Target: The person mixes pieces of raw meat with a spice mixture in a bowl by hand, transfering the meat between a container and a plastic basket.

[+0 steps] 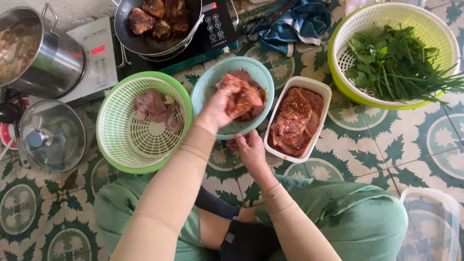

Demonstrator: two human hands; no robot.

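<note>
- Left hand (pixel 217 108): closed around a piece of marinated meat (pixel 245 96), lifted just above the teal bowl (pixel 208 89).
- Right hand (pixel 250 147): fingers curled on the bowl's near rim.
- White rectangular tub (pixel 323 104): more seasoned meat, just beside the bowl.
- Green colander (pixel 116 145): pale raw meat slices.
- Yellow-green basket (pixel 348 29): leafy greens.
- Black pan (pixel 130 41): browned pieces, on a cooktop.

Steel pot (pixel 34 48) and clear lid (pixel 430 222) run off-frame.
</note>
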